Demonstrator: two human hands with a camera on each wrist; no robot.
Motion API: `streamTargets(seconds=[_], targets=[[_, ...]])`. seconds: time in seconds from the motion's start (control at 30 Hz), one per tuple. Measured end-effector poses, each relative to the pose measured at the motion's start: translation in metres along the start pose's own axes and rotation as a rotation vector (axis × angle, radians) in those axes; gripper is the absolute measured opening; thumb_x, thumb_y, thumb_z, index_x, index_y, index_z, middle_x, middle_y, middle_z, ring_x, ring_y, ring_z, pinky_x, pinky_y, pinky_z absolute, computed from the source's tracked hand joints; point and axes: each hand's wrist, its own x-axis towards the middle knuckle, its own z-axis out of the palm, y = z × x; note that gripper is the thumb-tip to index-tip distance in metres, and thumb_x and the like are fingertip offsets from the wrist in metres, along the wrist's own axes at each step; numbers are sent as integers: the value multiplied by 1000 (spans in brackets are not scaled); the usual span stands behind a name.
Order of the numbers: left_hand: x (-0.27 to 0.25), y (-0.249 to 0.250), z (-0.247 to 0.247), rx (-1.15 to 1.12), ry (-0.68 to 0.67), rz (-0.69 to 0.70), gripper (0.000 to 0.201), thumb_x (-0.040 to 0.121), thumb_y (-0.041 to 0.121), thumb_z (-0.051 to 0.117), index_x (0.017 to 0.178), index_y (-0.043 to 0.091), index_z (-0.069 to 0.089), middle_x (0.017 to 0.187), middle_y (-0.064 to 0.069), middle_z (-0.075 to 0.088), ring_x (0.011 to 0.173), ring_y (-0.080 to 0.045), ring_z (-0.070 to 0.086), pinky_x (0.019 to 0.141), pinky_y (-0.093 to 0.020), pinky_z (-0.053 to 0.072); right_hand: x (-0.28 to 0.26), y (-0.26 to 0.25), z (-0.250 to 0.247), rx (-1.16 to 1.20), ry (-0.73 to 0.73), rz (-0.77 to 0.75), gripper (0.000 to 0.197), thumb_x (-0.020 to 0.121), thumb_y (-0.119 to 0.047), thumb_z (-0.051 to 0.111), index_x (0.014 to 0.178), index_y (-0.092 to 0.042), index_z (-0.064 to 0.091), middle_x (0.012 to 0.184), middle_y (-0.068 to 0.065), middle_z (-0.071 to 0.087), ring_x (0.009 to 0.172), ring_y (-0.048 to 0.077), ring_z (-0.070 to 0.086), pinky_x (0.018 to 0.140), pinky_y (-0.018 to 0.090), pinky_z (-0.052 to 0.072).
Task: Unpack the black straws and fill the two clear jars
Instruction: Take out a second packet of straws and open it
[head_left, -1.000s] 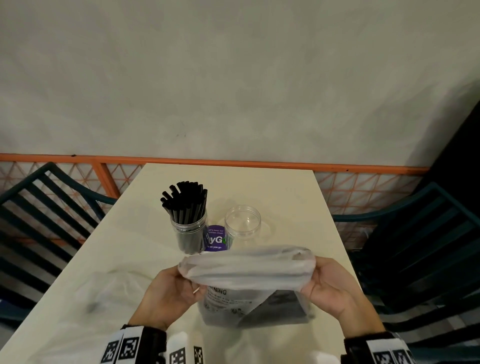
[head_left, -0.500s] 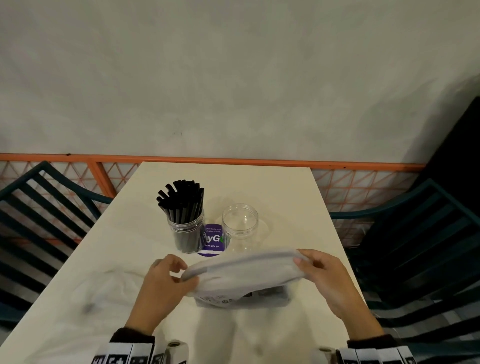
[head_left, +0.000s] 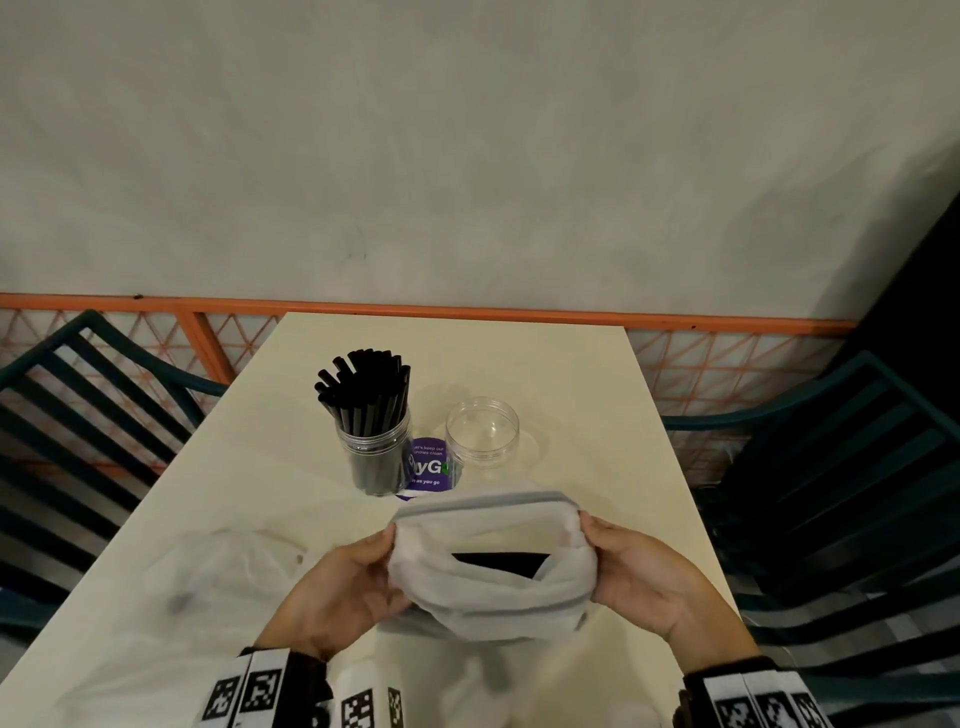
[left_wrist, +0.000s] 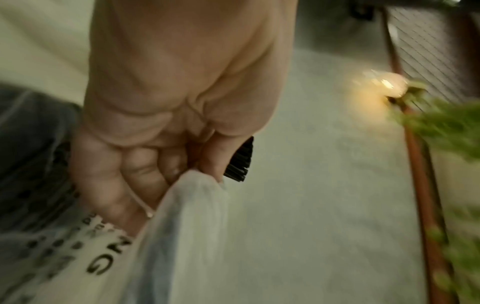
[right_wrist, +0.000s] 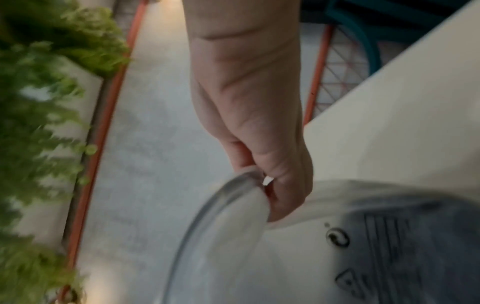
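Observation:
A frosted zip bag (head_left: 493, 587) of black straws (head_left: 498, 563) is held over the near part of the table, its mouth pulled apart so the dark straws show inside. My left hand (head_left: 363, 566) pinches the bag's left end (left_wrist: 192, 185), and my right hand (head_left: 613, 561) pinches its right end (right_wrist: 249, 185). Behind the bag stands a clear jar (head_left: 374, 452) packed with upright black straws (head_left: 363, 389). An empty clear jar (head_left: 482, 431) stands to its right.
A purple round label or lid (head_left: 427, 467) sits between the jars. A crumpled clear plastic wrapper (head_left: 218, 577) lies on the cream table (head_left: 571, 374) at the near left. Dark green slatted chairs (head_left: 841, 467) flank the table; an orange rail (head_left: 467, 312) runs behind.
The bag was folded and closed a second ago; both hands have turned it and pulled its mouth apart, so the straws inside now show.

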Motion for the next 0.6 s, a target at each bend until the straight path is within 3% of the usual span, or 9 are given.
streamTargets(seconds=[0.1,0.17,0.2,0.3,0.33,0.4,0.5,0.57,0.6], targets=[[-6,2,3,-81,-103,-40,42,51,3,79,92,-6,70,82,-20,74,69,-31,72,54,-43,59,-5,-2,2,140,-60,57,17,86,-2,56,100,4,63,85,23,72,71,35,71,60,52,57],[-10,6,5,-164,-180,-33,57,26,-3,89,80,-8,73,79,-21,74,67,-31,72,48,-41,58,-2,-5,-3,224,-111,42,52,55,17,75,105,9,64,100,28,69,83,42,69,67,58,55],[-13,7,7,-156,-202,-23,53,30,3,90,79,-8,73,79,-21,74,68,-30,72,50,-39,58,-3,-7,-4,233,-141,38,64,47,19,77,108,9,63,108,29,66,91,44,66,69,59,55],[-19,8,9,-26,-193,96,27,76,22,65,82,-3,74,83,-18,75,72,-26,72,57,-33,59,-10,-13,-6,219,-190,16,46,68,-10,75,109,8,63,106,25,68,93,38,67,70,50,59],[-20,8,9,42,-195,144,24,76,20,67,85,-2,74,86,-18,74,74,-24,72,60,-31,59,-13,-13,-6,202,-206,-2,45,72,-20,75,106,7,64,100,24,69,89,36,68,69,46,60],[-20,7,8,173,-192,205,43,58,9,78,98,-2,67,91,-17,73,78,-22,70,62,-28,58,-14,-10,-7,47,-227,-84,52,58,-19,81,102,6,66,96,22,69,85,32,67,64,37,59],[-11,2,3,383,27,268,53,45,8,67,96,0,57,88,-14,64,73,-20,63,59,-27,53,-10,0,-10,-279,-64,-218,31,60,-2,69,91,1,64,92,20,57,80,26,57,62,29,51],[-4,-2,0,581,253,370,38,54,11,63,91,4,55,93,-13,56,75,-22,54,64,-30,48,-7,1,-11,-412,61,-317,8,76,2,61,81,-4,65,87,16,56,79,24,52,66,30,44],[-2,-4,-3,682,359,431,32,61,11,66,90,6,55,96,-11,55,75,-23,53,66,-31,45,-5,1,-13,-483,126,-354,12,82,2,58,81,-7,66,86,15,60,81,23,55,68,28,45]])
